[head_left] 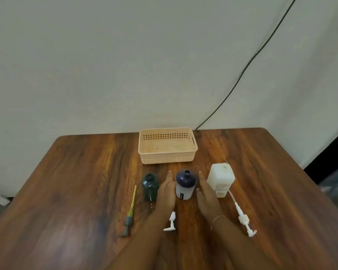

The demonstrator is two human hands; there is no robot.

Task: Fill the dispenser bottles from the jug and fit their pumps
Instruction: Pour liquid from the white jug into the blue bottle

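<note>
Framing: the blue bottle [185, 185] is flanked by both hands, upright at mid-table, mouth uncapped.
Left hand [166, 191]: held flat and open against the bottle's side; nothing is clasped.
Right hand [205, 193]: spread open just beside it; whether it touches cannot be told.
Jug [220, 179]: stands just right of the right hand, seemingly closed.
Green bottle [149, 187]: stands left, open.
Pumps: a green pump [129, 213], a small pump [171, 223] and a long pump [242, 215] lie loose.
Advice: the bottle is best steadied low before pouring.
</note>
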